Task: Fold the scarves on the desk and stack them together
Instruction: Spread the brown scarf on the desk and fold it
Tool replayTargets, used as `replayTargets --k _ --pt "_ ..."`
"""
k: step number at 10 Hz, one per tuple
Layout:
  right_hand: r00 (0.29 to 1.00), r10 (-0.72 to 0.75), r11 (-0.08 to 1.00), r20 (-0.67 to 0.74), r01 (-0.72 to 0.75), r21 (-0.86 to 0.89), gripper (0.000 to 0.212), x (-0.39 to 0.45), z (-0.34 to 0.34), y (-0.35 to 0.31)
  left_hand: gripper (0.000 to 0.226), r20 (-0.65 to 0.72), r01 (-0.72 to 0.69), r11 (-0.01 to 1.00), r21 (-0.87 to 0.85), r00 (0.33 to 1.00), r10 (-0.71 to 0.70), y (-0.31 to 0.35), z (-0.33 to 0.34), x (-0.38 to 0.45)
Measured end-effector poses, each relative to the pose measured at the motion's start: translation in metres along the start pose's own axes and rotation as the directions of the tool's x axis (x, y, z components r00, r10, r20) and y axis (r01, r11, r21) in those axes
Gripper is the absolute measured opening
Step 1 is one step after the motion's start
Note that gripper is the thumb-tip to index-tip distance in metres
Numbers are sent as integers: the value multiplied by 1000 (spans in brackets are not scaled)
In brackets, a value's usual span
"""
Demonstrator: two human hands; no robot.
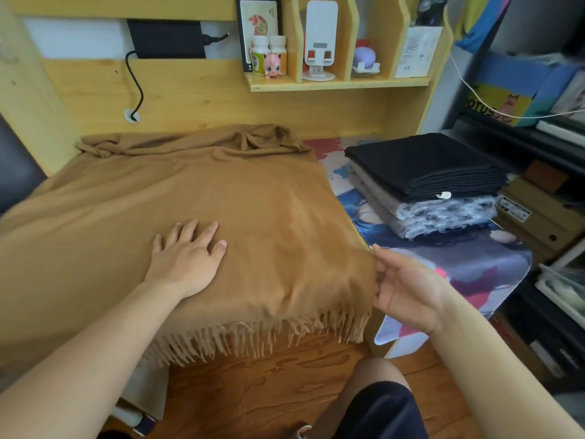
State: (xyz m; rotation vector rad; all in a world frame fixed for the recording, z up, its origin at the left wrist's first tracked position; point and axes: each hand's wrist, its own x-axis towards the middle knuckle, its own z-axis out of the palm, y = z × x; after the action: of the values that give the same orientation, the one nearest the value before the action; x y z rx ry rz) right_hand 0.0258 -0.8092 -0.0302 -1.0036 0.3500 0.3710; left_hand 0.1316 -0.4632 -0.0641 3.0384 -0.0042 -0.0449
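Head view: left hand (186,258) fingers spread on brown scarf (253,201); right hand (405,289) fingers pinch its edge.

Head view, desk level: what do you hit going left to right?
Left hand flat on the brown scarf → right hand at the scarf's right edge → stack of folded scarves, black one on top, sitting on the printed desk mat.

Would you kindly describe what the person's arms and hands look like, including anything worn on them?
Both forearms are bare, with no sleeves in view. The left hand and right hand show no gloves, rings, watch or bracelet. The fingernails look short and unpainted.
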Motion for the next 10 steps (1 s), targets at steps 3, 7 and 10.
replayTargets --k 3,7,10 --pt "999 -7 978 -49 -3 -206 46 -7 -3 2 64 8 5 1000 -7 1000 -5 0 -1 -1" --pt "977 -129 985 -169 106 -139 30 -14 -36 1 64 27 7 1000 -1 1000 -7 0 -3 -1" --pt "737 -453 809 -502 104 -578 13 5 -40 17 63 24 30 1000 1 999 -30 -2 -1 1"
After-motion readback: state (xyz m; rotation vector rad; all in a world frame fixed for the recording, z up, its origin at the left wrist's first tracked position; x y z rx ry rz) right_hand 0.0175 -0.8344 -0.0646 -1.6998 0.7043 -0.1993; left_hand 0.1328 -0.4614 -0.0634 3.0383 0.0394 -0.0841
